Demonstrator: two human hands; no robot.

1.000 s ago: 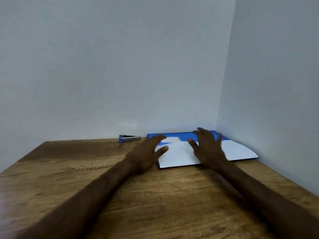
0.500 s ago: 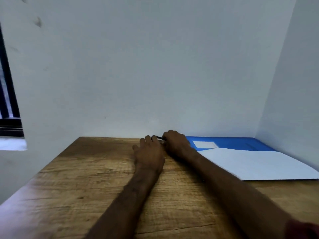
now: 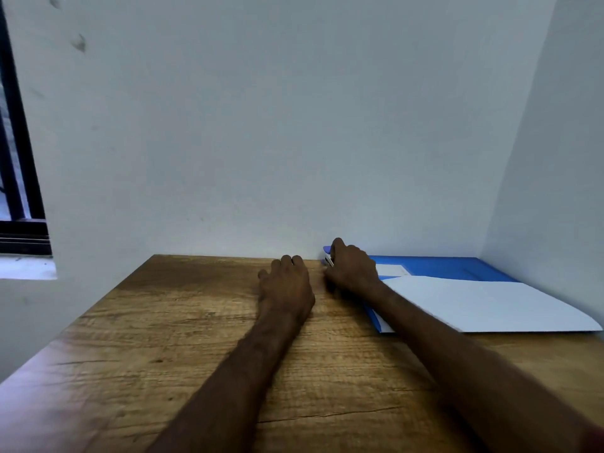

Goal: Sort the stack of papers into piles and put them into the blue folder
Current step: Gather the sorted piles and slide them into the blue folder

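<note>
On site: one blue folder [image 3: 441, 266], one stack of white papers [image 3: 490, 305], one stapler [image 3: 327, 257]. The left hand [image 3: 286, 286] lies flat, fingers relaxed, on the wooden table [image 3: 163, 338]. The right hand [image 3: 354, 269] grips the stapler.

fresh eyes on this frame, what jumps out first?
The two hands at the far edge of the wooden table, by the wall: the right hand grips what looks like a small blue and silver stapler, and the left hand rests on the wood just beside it. In the right corner lies the blue folder with white papers on top.
</note>
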